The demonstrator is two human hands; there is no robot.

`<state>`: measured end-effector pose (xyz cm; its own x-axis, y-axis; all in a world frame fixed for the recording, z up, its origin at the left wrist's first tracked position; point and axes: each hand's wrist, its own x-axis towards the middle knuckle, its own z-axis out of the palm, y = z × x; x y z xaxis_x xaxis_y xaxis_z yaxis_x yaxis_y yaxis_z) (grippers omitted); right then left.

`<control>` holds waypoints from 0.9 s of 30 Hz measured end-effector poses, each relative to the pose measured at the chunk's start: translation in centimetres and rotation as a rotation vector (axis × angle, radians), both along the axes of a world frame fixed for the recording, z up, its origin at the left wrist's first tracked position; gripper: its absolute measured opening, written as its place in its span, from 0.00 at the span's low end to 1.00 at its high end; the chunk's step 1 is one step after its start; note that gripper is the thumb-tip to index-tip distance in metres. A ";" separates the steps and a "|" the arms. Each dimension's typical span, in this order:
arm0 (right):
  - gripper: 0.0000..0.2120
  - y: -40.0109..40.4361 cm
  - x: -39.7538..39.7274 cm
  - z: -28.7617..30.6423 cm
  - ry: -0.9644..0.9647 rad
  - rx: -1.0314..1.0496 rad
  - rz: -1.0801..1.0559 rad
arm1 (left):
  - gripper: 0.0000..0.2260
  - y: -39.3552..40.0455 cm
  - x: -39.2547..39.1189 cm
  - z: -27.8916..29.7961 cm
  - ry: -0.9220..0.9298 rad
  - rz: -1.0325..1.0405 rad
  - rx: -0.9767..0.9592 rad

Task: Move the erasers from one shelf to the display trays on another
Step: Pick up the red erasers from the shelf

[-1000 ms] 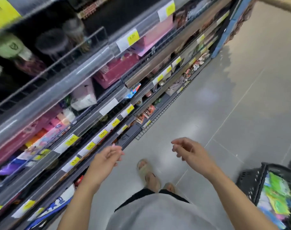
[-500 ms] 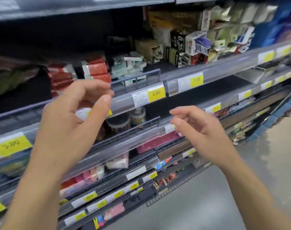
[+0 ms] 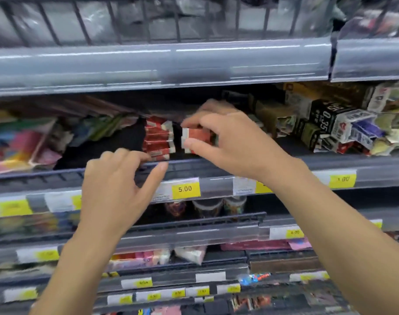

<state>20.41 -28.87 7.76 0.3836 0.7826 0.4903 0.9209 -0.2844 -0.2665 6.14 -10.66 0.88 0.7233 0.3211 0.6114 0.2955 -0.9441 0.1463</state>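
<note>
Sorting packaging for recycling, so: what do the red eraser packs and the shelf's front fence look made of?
Red eraser packs, including the one the right hand grips: probably glossy printed card or paper sleeves with white ends; flat faces and sharp corners suggest this, though blur leaves it open.

Front fence: likely dark moulded plastic, matte, with regular ribs. Painted metal can't be ruled out.

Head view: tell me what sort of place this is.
Most likely a shop's stationery aisle: tiered shelves with yellow price tags, packed small goods, and a right hand gripping red eraser packs beside a stack.
</note>
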 end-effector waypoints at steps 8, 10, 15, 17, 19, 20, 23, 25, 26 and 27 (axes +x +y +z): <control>0.24 7.9 1.8 0.9 -0.143 -0.520 0.042 | 0.19 0.6 -0.4 -0.6 0.013 -0.043 0.111; 0.25 8.7 1.9 0.6 -0.127 -0.563 0.023 | 0.19 0.9 -0.7 -0.9 -0.011 -0.080 0.100; 0.29 9.4 2.3 0.3 -0.007 -0.538 0.014 | 0.21 1.6 -1.1 -0.7 -0.022 -0.126 0.081; 0.31 9.8 2.4 0.4 0.092 -0.539 0.019 | 0.20 1.9 -1.3 -0.5 -0.034 -0.121 0.058; 0.32 10.1 2.6 0.4 0.138 -0.543 0.017 | 0.21 2.6 -1.7 -0.3 -0.053 -0.105 0.027; 0.32 10.3 2.7 0.4 0.146 -0.543 0.012 | 0.21 3.0 -2.0 -0.2 -0.054 -0.099 0.004; 0.32 10.7 2.8 0.1 0.164 -0.534 0.008 | 0.22 3.8 -2.5 0.4 -0.042 -0.118 -0.088; 0.31 10.7 2.6 0.2 0.199 -0.475 0.011 | 0.21 3.9 -2.7 0.8 -0.047 -0.151 -0.176; 0.31 10.5 2.4 0.4 0.227 -0.425 0.006 | 0.21 3.8 -2.7 1.0 -0.056 -0.172 -0.236; 0.31 10.3 2.0 0.6 0.259 -0.360 0.004 | 0.22 3.8 -2.8 1.2 -0.073 -0.197 -0.310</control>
